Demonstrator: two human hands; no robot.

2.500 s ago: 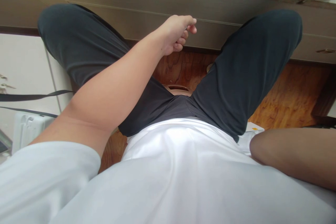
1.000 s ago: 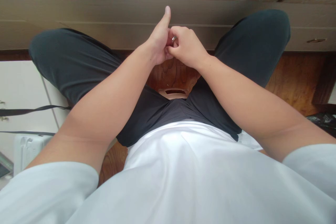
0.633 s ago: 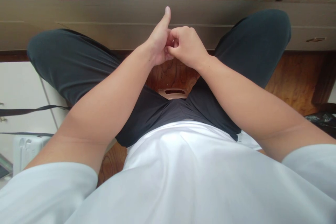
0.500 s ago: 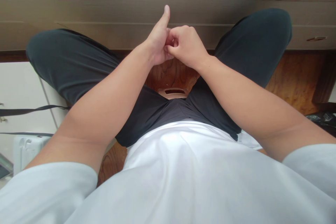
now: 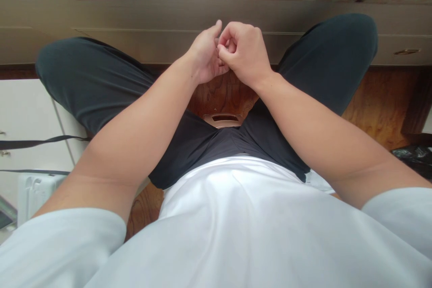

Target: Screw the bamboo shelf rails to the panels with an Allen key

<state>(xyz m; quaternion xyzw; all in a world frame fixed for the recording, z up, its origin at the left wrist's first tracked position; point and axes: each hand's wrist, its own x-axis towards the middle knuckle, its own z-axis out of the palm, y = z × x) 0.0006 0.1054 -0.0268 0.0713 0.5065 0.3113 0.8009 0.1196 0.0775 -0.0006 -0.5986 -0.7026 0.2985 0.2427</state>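
My left hand and my right hand meet in front of me, between my knees in dark trousers. My left hand lies half curled, thumb lowered against the right hand's knuckles. The right hand's fingertips are pinched together against the left hand's fingers. A small metal ring that showed at that pinch a second ago is hidden by the fingers now. Both forearms are bare, coming out of a white shirt.
A brown seat with a slot shows between my thighs over a wooden floor. A beige drawer front runs across ahead. A white appliance and black straps sit left, a black bag right.
My right hand came up from my side to meet the left. The left thumb, raised half a second ago, has folded down. The right hand has lifted slightly, and the ring is covered.
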